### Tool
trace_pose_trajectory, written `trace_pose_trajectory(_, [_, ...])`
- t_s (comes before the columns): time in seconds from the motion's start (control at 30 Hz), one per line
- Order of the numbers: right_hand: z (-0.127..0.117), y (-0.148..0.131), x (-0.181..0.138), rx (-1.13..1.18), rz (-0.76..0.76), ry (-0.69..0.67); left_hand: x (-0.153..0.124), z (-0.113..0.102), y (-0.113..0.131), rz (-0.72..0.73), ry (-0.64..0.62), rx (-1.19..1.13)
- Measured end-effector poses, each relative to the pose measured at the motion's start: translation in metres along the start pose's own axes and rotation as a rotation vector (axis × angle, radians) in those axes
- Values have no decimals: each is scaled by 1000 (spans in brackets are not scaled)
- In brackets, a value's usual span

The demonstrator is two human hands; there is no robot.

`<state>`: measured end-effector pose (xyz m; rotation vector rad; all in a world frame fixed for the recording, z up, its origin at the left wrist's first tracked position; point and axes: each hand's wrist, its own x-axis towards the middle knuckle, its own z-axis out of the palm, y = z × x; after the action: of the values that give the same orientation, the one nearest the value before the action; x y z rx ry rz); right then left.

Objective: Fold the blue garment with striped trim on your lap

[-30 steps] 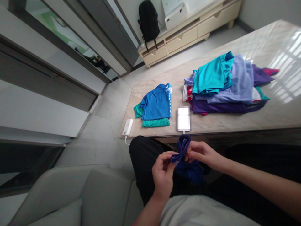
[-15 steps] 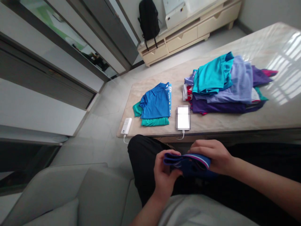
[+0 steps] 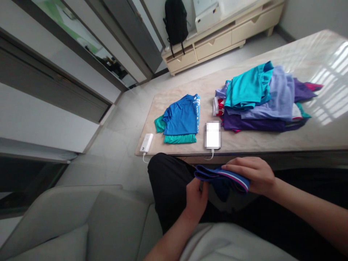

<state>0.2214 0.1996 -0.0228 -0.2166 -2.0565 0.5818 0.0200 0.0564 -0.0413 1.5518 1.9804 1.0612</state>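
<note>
Both hands hold a dark blue garment [image 3: 217, 177] with a pink and white striped band over my lap, just below the table's front edge. My left hand [image 3: 196, 197] grips its left end from below. My right hand [image 3: 252, 174] lies curled over its right end. On the marble table [image 3: 272, 141] ahead, a folded blue shirt [image 3: 182, 116] rests on a folded teal one [image 3: 179, 139]. To its right is a loose pile of clothes [image 3: 261, 98] in teal, lilac and purple.
A white power bank [image 3: 146, 143] with a cable lies at the table's front left corner, and a phone [image 3: 212, 135] lies between the two stacks. A grey sofa arm [image 3: 81, 221] is at my left. A black backpack [image 3: 176, 21] leans on a low cabinet [image 3: 217, 36] behind.
The garment went from an upright bunch between my fingertips to a flat fold held level. My right hand has slid right over it, and my left hand dropped beneath it.
</note>
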Motion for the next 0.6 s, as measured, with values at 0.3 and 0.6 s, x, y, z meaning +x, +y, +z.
trace_pose_trajectory(0.3, [-9,2,-4,-33,31,26,-4,10,-5,-32,-76,-51])
trace_pose_trajectory(0.6, [-10,6,-5,-43,-64,4,10,-2,-31,62,-103,79])
